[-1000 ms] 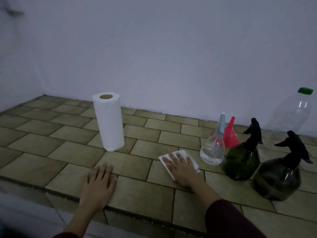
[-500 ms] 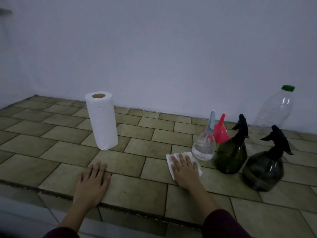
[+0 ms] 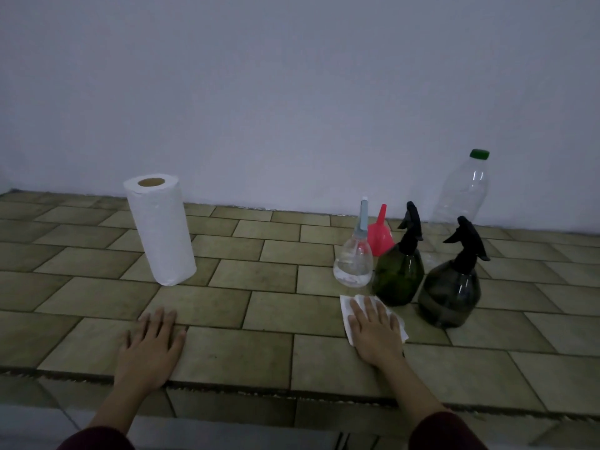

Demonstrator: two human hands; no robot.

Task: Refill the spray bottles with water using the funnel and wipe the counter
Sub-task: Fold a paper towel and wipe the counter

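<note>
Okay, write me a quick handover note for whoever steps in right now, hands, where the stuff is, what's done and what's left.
Left hand: flat on the tiled counter, holding nothing.
Right hand: flat, pressing a paper towel sheet onto the counter just in front of the spray bottles.
Things: clear spray bottle, green spray bottle and dark spray bottle stand upright with heads on; red funnel sits upside down behind them; large plastic bottle, capped, by the wall; paper towel roll upright further left.
Done: the refilling seems finished; only the clear bottle's water shows.
Left: finish wiping the counter.
</note>
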